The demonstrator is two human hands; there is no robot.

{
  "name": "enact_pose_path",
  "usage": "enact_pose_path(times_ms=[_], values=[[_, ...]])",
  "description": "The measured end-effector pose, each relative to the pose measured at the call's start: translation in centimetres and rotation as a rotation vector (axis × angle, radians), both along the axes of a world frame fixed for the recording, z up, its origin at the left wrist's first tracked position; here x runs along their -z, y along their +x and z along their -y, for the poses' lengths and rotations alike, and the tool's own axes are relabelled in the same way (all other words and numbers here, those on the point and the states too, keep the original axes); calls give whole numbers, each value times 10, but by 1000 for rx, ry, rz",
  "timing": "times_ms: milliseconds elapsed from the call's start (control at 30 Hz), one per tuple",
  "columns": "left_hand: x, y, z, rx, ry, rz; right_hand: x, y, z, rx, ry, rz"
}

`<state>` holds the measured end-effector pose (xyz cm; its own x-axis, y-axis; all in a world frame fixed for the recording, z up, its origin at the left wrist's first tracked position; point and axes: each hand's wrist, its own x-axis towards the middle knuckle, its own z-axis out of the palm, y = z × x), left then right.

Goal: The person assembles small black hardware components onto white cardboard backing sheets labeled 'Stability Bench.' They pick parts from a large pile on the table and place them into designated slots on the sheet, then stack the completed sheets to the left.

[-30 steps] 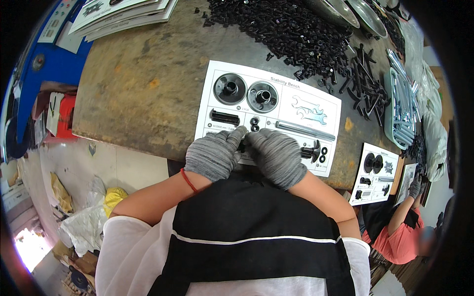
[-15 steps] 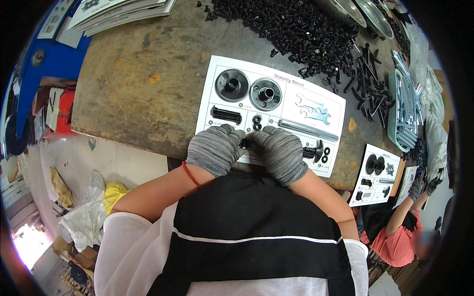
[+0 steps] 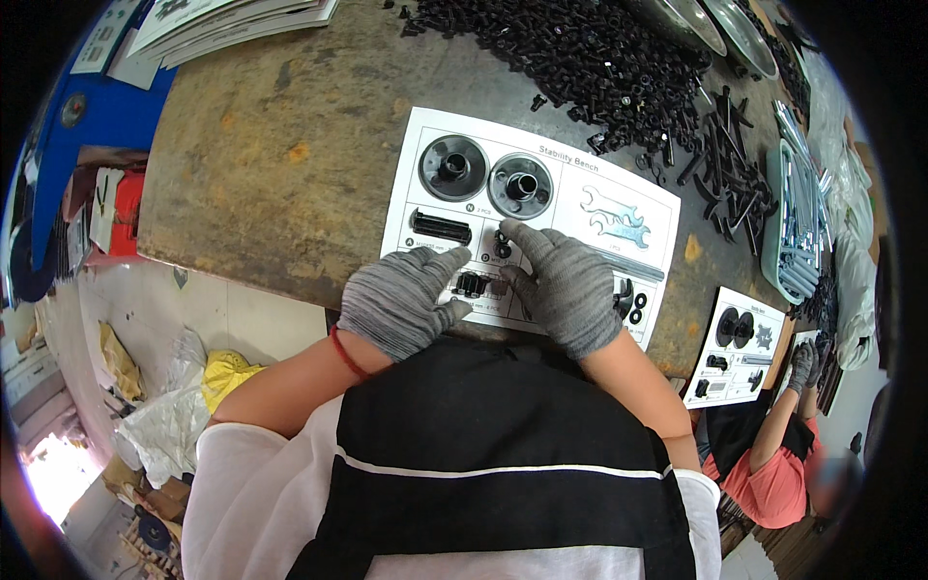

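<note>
A white card (image 3: 541, 138) lies tilted on the worktable in front of me, its boxes holding parts or pictures of them. My left hand (image 3: 401, 300), in a grey knit glove, rests at the card's lower left edge with thumb and fingers apart. Between my hands sits a group of short black bolts (image 3: 472, 283). My right hand (image 3: 565, 285), gloved too, hovers over the card's lower middle, index fingertip at small black rings (image 3: 502, 247) and thumb spread away. Above lie a long black bolt bundle (image 3: 442, 227) and two black round discs (image 3: 452, 168). The right hand partly hides a steel rod (image 3: 633, 266).
Loose black bolts (image 3: 570, 68) are heaped at the back, with black knob bolts (image 3: 730, 174) beside them. A pale green bin (image 3: 776, 227) holds steel rods. Stacked cards (image 3: 232, 29) lie far left. At right, a co-worker (image 3: 768, 464) works by another card (image 3: 737, 343).
My hands have parted from their pinch over the bolts, uncovering them. The left has drawn left and opened; the right index finger has moved up to the small rings.
</note>
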<state>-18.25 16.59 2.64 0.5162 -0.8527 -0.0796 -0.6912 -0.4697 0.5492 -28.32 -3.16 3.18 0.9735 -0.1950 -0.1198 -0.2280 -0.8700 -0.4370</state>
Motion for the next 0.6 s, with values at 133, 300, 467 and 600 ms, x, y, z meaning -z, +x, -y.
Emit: enact_pose_path(times_ms=[133,300,467,600], values=[[-15,19,3,-111,-66,-156,4,11,6,-25,-21,-104],[-30,69,24,-262,0,6,-3,13,7,22,-21,-34],[-6,170,85,-496,107,252,-20,52,53,72,-121,111],[27,231,146,-480,103,247,-11,117,84,116,-312,-206]])
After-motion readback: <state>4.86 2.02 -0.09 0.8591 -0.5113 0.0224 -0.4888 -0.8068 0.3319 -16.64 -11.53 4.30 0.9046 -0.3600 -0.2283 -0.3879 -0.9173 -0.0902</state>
